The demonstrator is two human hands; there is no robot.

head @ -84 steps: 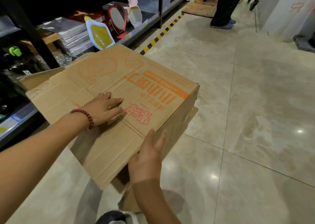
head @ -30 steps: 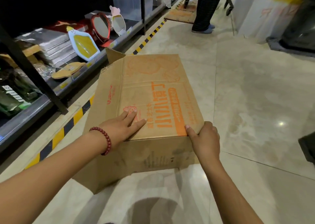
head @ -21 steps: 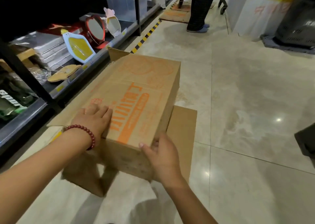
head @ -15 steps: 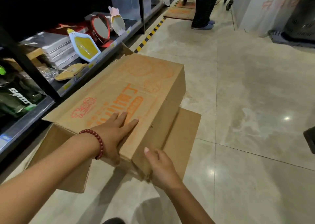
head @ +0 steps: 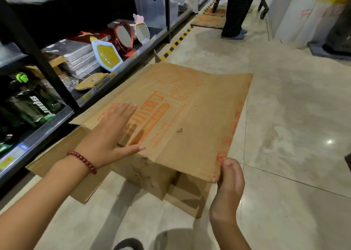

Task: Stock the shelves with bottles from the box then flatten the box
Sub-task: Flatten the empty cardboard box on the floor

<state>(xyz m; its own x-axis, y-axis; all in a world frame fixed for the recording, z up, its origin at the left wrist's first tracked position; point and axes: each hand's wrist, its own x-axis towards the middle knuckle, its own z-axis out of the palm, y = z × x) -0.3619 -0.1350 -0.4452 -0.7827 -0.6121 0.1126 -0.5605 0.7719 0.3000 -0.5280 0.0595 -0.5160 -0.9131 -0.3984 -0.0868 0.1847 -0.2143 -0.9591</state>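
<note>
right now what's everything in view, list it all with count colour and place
brown cardboard box with orange print: one, partly collapsed on the floor beside the shelf
glossy beige tiled floor: under the box
dark metal shelf unit: one, left of the box
red heart-shaped mirror: one, on the shelf
yellow mirror with pale blue frame: one, on the shelf, nearer than the red one
dark green bottles: several, on the nearer shelf bay
clear plastic storage bin: one, further along the shelf
another person's legs: standing far down the aisle
left hand: fingers straight, over the box top, red bead bracelet on the wrist
right hand: pinches the near right corner of the box
</note>
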